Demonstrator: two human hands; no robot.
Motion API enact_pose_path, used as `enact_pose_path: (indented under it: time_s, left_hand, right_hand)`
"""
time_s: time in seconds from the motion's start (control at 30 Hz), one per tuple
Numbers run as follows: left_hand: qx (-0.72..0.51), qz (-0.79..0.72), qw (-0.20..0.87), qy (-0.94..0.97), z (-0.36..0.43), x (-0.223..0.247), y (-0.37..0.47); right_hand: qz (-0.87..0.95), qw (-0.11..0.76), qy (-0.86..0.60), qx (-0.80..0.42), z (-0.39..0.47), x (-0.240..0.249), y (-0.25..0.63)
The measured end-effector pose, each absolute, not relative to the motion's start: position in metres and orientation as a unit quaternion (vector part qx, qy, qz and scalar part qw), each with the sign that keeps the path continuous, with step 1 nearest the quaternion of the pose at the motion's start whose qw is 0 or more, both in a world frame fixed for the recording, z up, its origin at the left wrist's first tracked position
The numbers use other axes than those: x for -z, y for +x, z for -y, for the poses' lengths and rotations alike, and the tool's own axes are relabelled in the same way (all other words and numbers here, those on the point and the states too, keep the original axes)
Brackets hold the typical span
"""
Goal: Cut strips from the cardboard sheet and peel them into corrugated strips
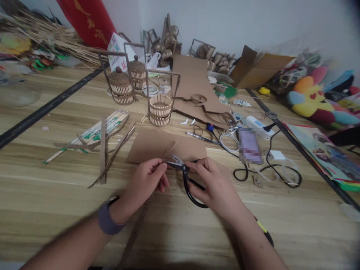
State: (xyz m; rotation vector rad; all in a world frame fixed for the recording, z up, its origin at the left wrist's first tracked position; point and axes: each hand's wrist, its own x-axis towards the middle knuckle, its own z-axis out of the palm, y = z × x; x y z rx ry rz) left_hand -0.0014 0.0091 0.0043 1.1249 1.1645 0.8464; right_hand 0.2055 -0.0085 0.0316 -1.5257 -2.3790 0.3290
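Black-handled scissors (184,168) are in my right hand (210,183), their blades pointing left and slightly parted. My left hand (150,178) pinches a narrow brown cardboard strip (137,228), which hangs down toward the table's front edge. The blade tips lie at the left fingertips, by the strip's upper end. Beneath and behind both hands lies a flat piece of brown cardboard (149,144). Small brown crumbs are scattered on the wood below the scissors.
A small stick basket with a tall handle (160,108) stands behind the cardboard, with lidded ones (121,88) to its left. Sticks in a packet (98,131) and loose strips (103,157) lie left. A phone (249,146), cables and a power strip (258,126) are right.
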Motion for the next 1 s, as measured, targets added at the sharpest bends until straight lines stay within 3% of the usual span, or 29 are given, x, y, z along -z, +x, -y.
enact_pose_path:
  time_s: [0.4, 0.53, 0.67, 0.9, 1.0]
  left_hand:
    - [-0.403, -0.474, 0.630, 0.465, -0.009, -0.012, -0.002]
    - [-0.409, -0.478, 0.626, 0.461, -0.009, -0.012, -0.001]
    - [-0.434, -0.503, 0.602, 0.443, -0.010, -0.011, -0.002]
    - [-0.383, -0.498, 0.605, 0.488, -0.005, -0.008, 0.000]
    - [-0.365, -0.504, 0.591, 0.514, -0.003, -0.008, 0.001]
  right_hand:
    - [0.760, 0.286, -0.515, -0.275, 0.010, -0.024, 0.197]
    - [0.748, 0.285, -0.521, -0.297, 0.008, -0.027, 0.200]
    - [0.764, 0.250, -0.537, -0.254, 0.004, -0.027, 0.210]
    - [0.763, 0.132, -0.628, -0.077, -0.002, -0.014, 0.221]
    - [0.778, 0.185, -0.599, -0.030, 0.004, -0.016, 0.213]
